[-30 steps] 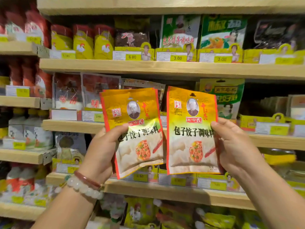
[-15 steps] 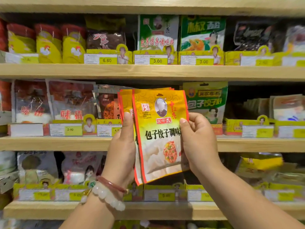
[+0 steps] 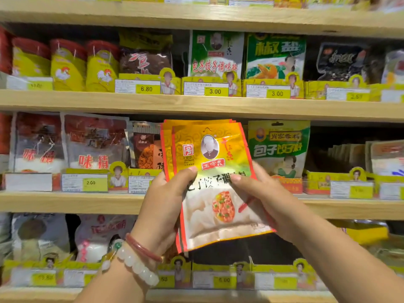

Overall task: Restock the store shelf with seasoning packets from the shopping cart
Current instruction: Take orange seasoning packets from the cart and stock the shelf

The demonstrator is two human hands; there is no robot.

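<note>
A stack of yellow-orange seasoning packets with red edges and a dumpling picture is held upright in front of the middle shelf. My left hand grips the stack's left side, thumb across the front. My right hand grips the right side, thumb on the front packet. The packets overlap closely, the rear ones showing only at the top left. The shopping cart is out of view.
Wooden shelves hold rows of other seasoning bags behind yellow price tags. A green packet stands just right of the stack, a brown one just left. A green-white bag of similar seasoning stands on the upper shelf.
The two separate packet bundles came together into one stack. Both hands closed in toward the centre, and the view shifted up and left along the shelves.
</note>
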